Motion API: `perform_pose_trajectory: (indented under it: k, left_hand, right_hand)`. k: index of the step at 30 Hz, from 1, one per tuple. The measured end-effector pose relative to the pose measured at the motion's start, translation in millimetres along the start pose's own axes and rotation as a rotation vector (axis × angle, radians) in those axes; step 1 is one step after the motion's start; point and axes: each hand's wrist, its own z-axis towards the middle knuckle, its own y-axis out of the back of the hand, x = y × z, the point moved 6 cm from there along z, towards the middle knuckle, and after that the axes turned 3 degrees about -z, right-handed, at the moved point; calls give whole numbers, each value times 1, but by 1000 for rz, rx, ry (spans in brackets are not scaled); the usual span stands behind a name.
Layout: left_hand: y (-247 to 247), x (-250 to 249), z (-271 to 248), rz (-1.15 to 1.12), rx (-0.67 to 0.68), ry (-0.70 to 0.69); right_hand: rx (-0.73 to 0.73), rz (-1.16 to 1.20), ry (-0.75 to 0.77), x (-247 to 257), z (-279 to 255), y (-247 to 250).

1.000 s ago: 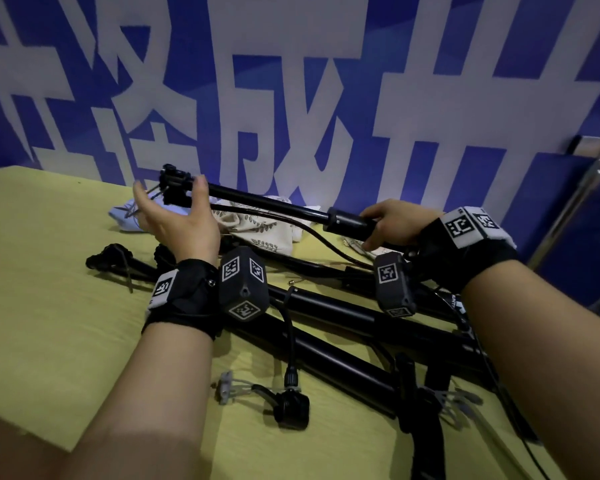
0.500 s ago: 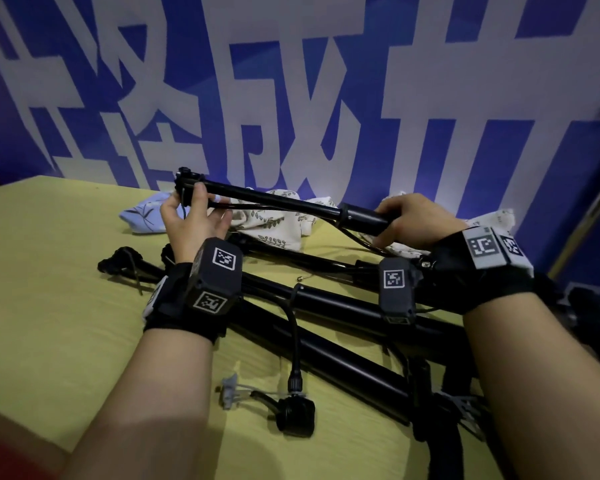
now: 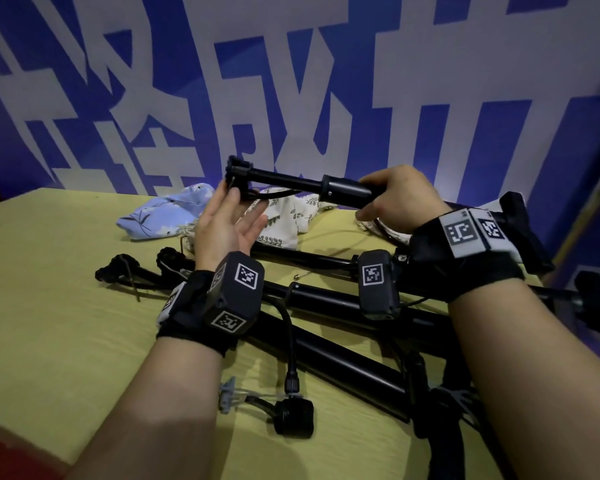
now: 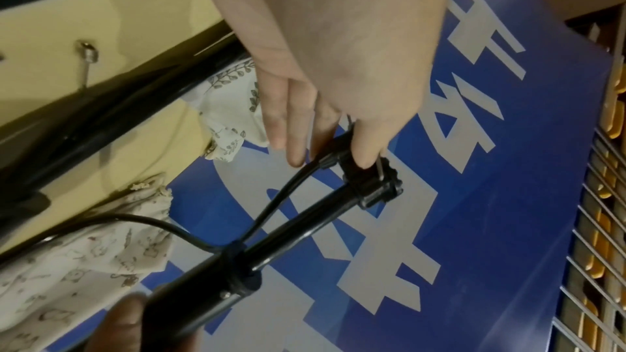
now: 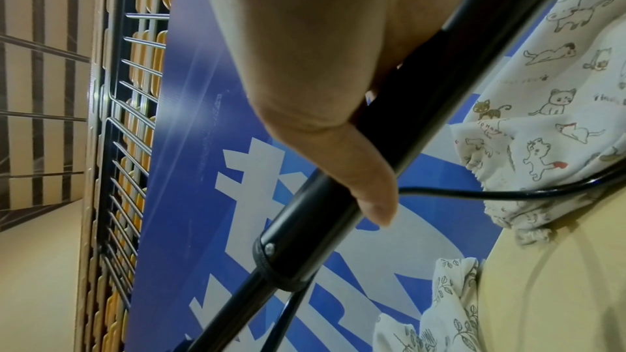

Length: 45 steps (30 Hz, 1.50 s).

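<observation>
A slim black hand pump (image 3: 284, 181) with a thin hose hangs level above the table's back edge. My right hand (image 3: 395, 199) grips its thick barrel, with fingers and thumb curled round it; the right wrist view shows the thumb lying along the barrel (image 5: 305, 224). My left hand (image 3: 236, 216) is at the pump's head end, palm up and fingers straight. One fingertip touches the clamp head (image 4: 369, 184) in the left wrist view, beside the hose (image 4: 281, 197).
Several more black pumps (image 3: 326, 299) lie side by side on the yellow-green table (image 3: 49, 306) under my wrists. A loose nozzle on a hose (image 3: 293, 417) lies near the front. Blue floral cloth (image 3: 163, 213) and white leaf-print cloth (image 3: 288, 220) lie by the blue lettered wall.
The pump has risen, and its thin rod now shows much shorter between head and barrel. My left hand has shifted right with the head end and turned palm up.
</observation>
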Motion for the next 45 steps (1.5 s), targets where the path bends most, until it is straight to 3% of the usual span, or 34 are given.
perform_pose_trajectory:
  k: [10,18,23,31,35,40,45]
  left_hand:
    - [-26,14,-15,113,228,123]
    - [-31,11,-17,80,293,92]
    - [-27,7,-11,-21,215,43]
    - [-33,30,-12,-194,235,239]
    - [-28,29,-8,-119,230,210]
    - [-7,19,3,-175,22,149]
    - [9,8,11,-252,-96,131]
  right_hand:
    - [-35,51,62,20,-5,-6]
    - [-12,145,98,29,-3,-18]
    - [34,185,127,31,-2,-23]
    - [126,126,215,45,-8,-49]
    - [114,107,249,48,-7,-52]
    - [167,2,68,16,6,-40]
    - [219,-80,-93,-21,8,-23]
